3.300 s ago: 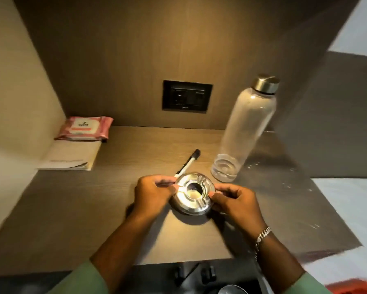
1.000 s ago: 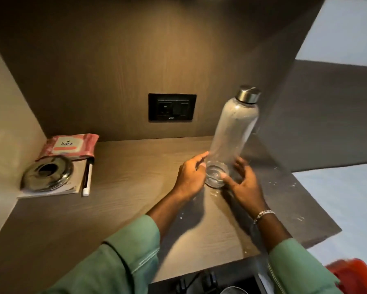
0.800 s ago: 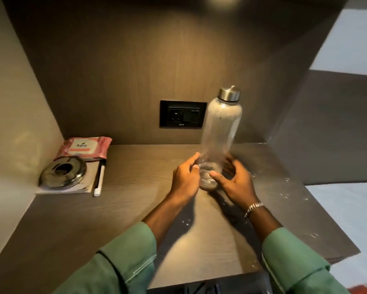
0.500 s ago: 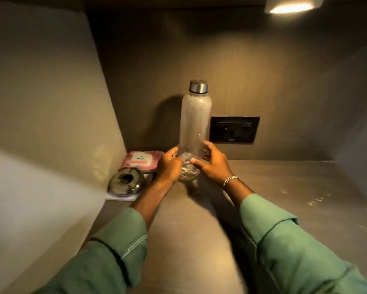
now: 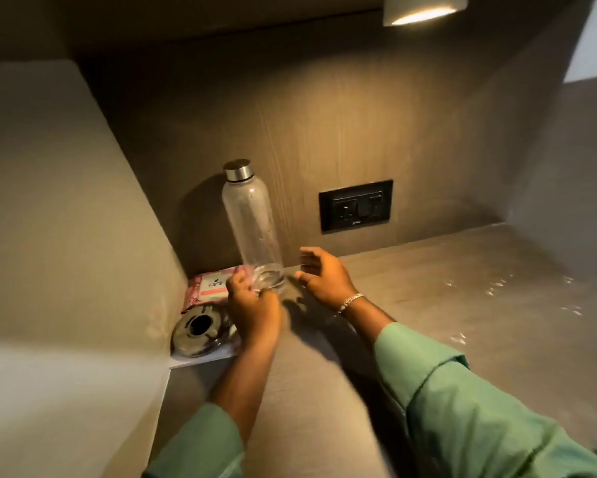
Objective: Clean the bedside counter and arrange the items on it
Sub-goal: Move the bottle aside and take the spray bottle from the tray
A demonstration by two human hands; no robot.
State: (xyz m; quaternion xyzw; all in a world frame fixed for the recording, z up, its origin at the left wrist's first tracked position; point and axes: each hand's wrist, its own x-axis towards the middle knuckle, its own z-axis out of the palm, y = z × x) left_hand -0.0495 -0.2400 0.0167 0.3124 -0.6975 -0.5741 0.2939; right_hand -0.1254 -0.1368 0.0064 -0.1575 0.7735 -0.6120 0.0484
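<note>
A clear, empty water bottle (image 5: 252, 229) with a steel cap stands upright near the back-left corner of the wooden counter (image 5: 411, 305). My left hand (image 5: 252, 310) curls around the bottle's base from the front left. To the right, my right hand (image 5: 321, 276) is off the bottle with its fingers spread. A pink wipes pack (image 5: 210, 288) lies in the corner just left of the bottle. In front of the pack, a round steel ashtray (image 5: 200, 334) sits on a white booklet (image 5: 204, 361). The pen is hidden behind my left hand.
A black socket plate (image 5: 355, 205) is set in the back wall to the right of the bottle. Water drops (image 5: 497, 286) glisten on the right part of the counter. A lamp (image 5: 424, 8) shines from above. A side wall closes the left.
Both hands carried the bottle from the counter's right side to the back-left corner beside the wipes pack. My right hand has now let go of it. Earlier the ashtray went onto the booklet.
</note>
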